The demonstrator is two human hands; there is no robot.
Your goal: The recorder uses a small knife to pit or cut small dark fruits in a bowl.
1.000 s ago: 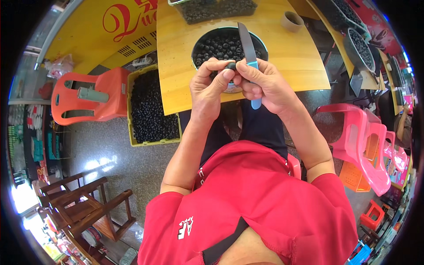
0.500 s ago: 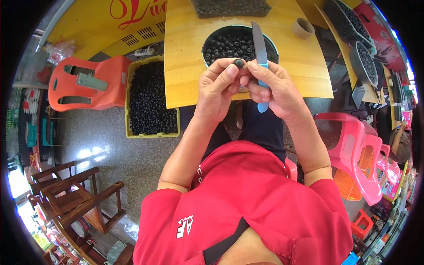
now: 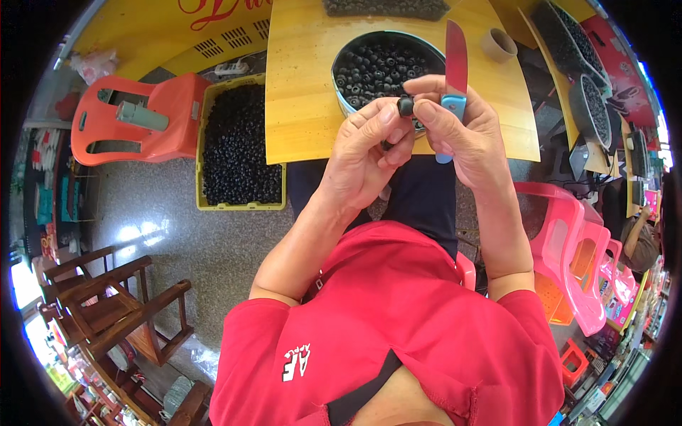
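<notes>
Over the near edge of the wooden table (image 3: 302, 106), my two hands meet fingertip to fingertip. A small dark round fruit (image 3: 405, 106) is pinched by my left hand (image 3: 359, 145), and my right thumb tip is right beside it. Another dark piece (image 3: 387, 145) shows among my curled left fingers. My right hand (image 3: 472, 138) grips a knife (image 3: 455, 64) by its blue handle. The blade points up and away, with a red sheen on it. Just beyond my hands sits a round metal bowl (image 3: 337, 92) of similar dark fruits, partly covered by my fingers.
A clear tub (image 3: 387, 8) of dark fruits stands at the table's far edge, a paper-roll-like cup (image 3: 499, 45) at its right. On the floor at left is a yellow crate (image 3: 245, 206) full of them, beside an orange stool (image 3: 170, 135). Pink chairs (image 3: 547, 227) stand right.
Both hands have shifted slightly right. The knife has turned more upright, and its blade now looks red instead of grey. The fruit stays between my fingertips.
</notes>
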